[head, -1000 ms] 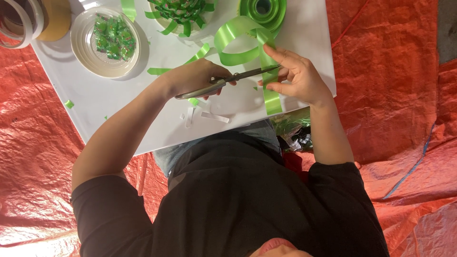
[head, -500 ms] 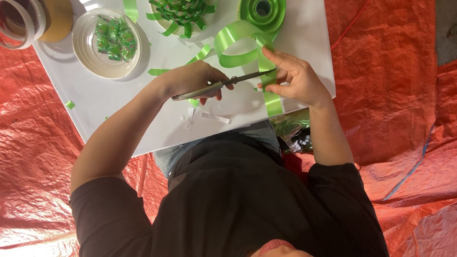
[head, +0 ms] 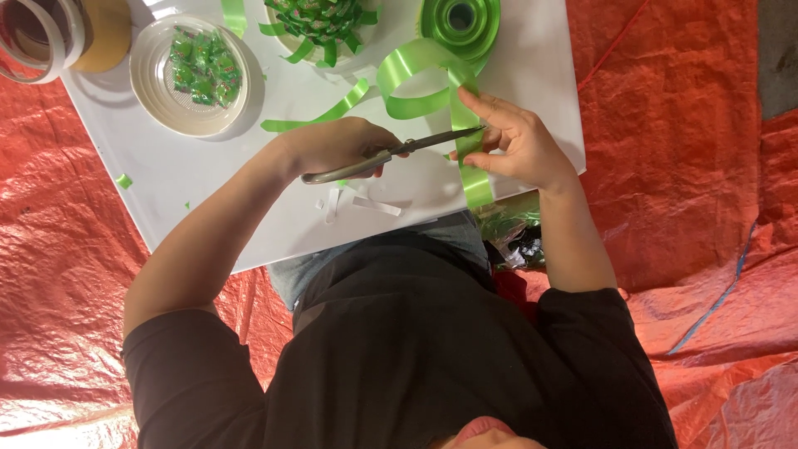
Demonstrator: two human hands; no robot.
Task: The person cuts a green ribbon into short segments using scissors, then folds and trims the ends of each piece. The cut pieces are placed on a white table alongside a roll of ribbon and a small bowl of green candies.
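My left hand (head: 332, 148) grips the handles of metal scissors (head: 420, 143), whose blades point right and reach a shiny green ribbon (head: 414, 76). My right hand (head: 517, 145) pinches that ribbon just beside the blade tips. The ribbon loops up from a green spool (head: 461, 21) at the top, and its tail (head: 476, 185) hangs over the near edge of the white table (head: 208, 195). I cannot tell whether the blades are closed on the ribbon.
A white plate of small green wrapped pieces (head: 198, 73) sits top left, with tape rolls (head: 41, 33) beyond it. A green ribbon bow (head: 320, 21) lies at top centre, a cut green strip (head: 316, 114) and white scraps (head: 359, 201) nearby. A red tarp (head: 690, 166) covers the floor.
Both hands stay almost where they were, with scissors and ribbon still held. The ribbon loop has shifted slightly.
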